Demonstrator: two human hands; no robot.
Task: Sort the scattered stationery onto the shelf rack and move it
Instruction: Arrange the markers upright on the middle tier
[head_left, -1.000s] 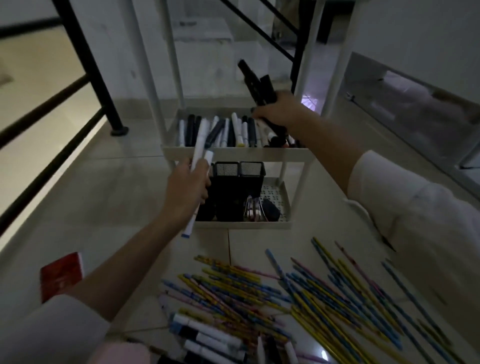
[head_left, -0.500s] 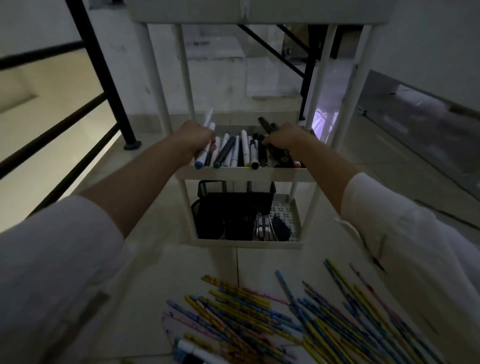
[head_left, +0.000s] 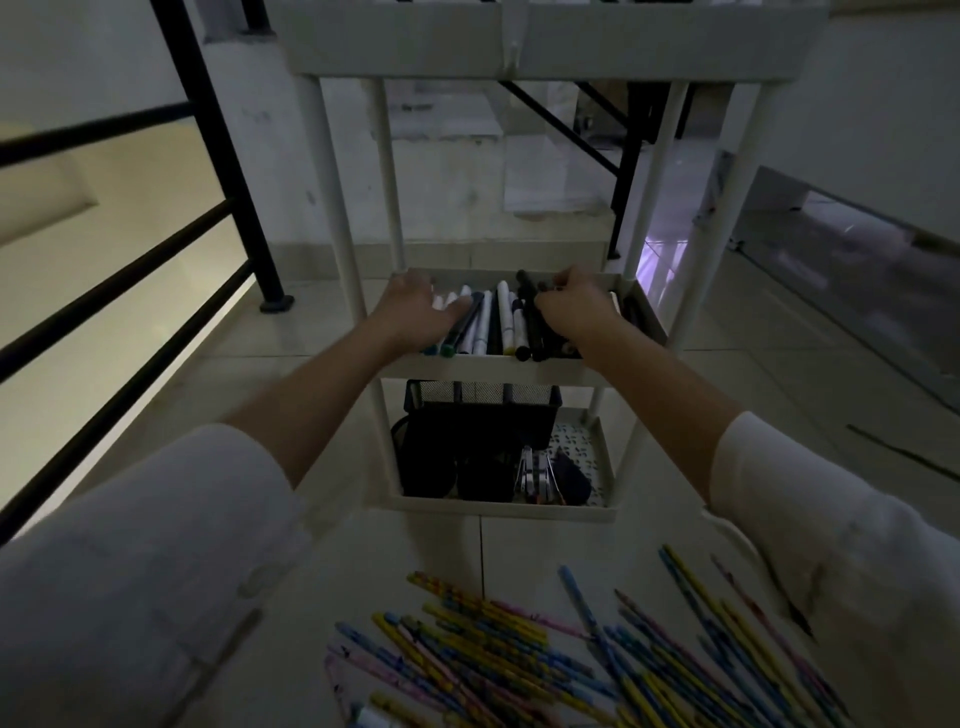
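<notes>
Now the left hand (head_left: 415, 318) rests flat, fingers relaxed, on white markers (head_left: 503, 317) in the shelf rack (head_left: 493, 367) middle tray — the right hand (head_left: 571, 312) curls its fingers round black markers (head_left: 528, 322) there; pencils (head_left: 519, 649) litter the floor (head_left: 779, 374).

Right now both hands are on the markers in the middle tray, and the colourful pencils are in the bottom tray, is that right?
Not quite. The head view shows the colourful pencils scattered on the floor in front of the rack, not in the bottom tray. The left hand and right hand are indeed on the markers in the middle tray.
</notes>
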